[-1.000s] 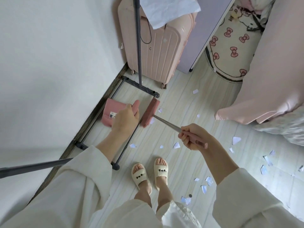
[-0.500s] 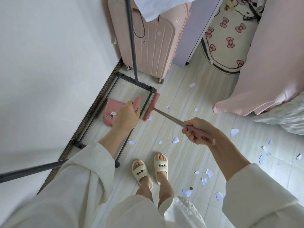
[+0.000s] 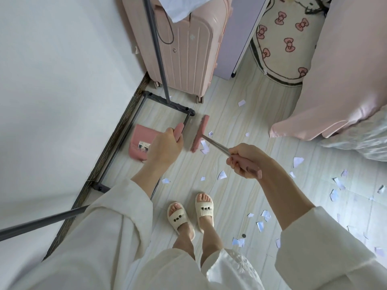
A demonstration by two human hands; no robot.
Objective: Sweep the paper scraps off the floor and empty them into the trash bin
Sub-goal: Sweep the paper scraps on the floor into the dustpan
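Observation:
My left hand (image 3: pixel 163 147) grips the pink handle of a pink dustpan (image 3: pixel 139 145), whose pan rests on the floor inside the rack's base frame. My right hand (image 3: pixel 244 161) holds the pink grip of a broom; its metal shaft (image 3: pixel 215 145) runs up-left to the pink broom head (image 3: pixel 200 132) on the floor, just right of the dustpan handle. White paper scraps (image 3: pixel 204 147) lie against the broom head. More scraps (image 3: pixel 221 175) are scattered ahead of my feet and to the right (image 3: pixel 334 194). No trash bin is in view.
A dark metal clothes rack (image 3: pixel 169 104) stands along the left wall, its base bars on the floor. A pink suitcase (image 3: pixel 188 51) stands behind it. A pink bed cover (image 3: pixel 343 80) hangs at the right, a bow-patterned rug (image 3: pixel 287 45) lies at the back. My slippered feet (image 3: pixel 191 214) stand mid-floor.
The broom head has shifted right, away from the rack's corner bar, onto open floor beside scraps. My left hand and the dustpan have stayed about where they were.

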